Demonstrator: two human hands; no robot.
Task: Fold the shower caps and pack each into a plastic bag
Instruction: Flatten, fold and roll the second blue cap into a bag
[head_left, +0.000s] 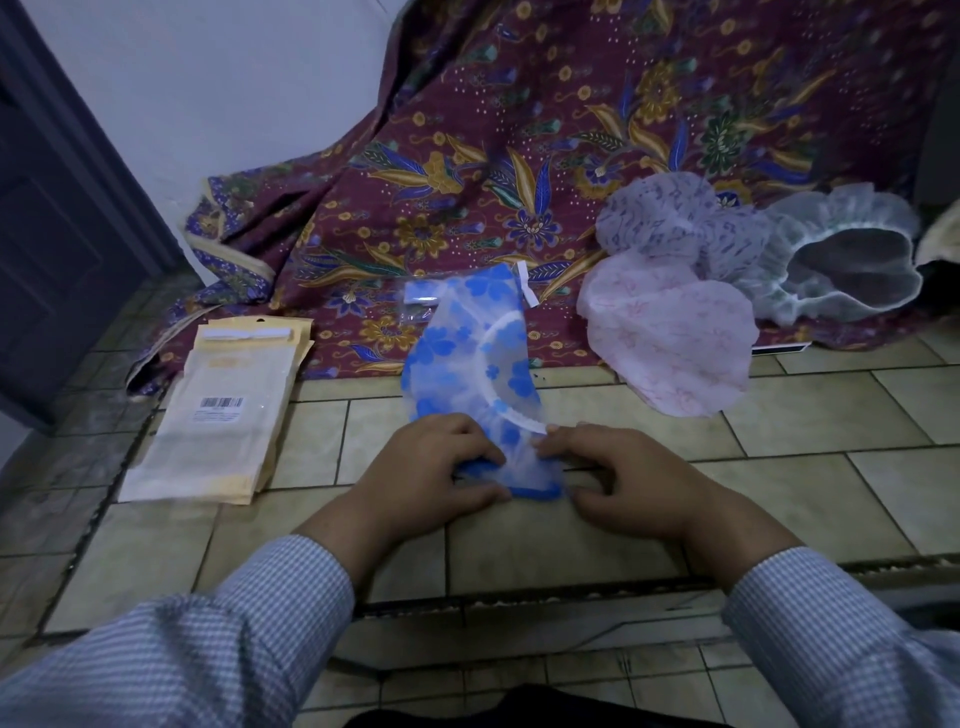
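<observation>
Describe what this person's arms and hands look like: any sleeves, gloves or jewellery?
Both arms wear long shirt sleeves in a fine blue-and-white check, the left sleeve and right sleeve ending in cuffs at the wrists. The left hand and right hand are bare: no gloves, rings or watch show.

Bare tiled floor (810, 467) lies open at 3 o'clock of the two hands, and again between them and the stack of plastic bags (218, 410) at 9 o'clock. At 12 o'clock the blue flowered shower cap (467, 353) blocks the way; a pile of shower caps (675, 291) and the batik cloth (519, 156) crowd 1 to 2 o'clock.
</observation>
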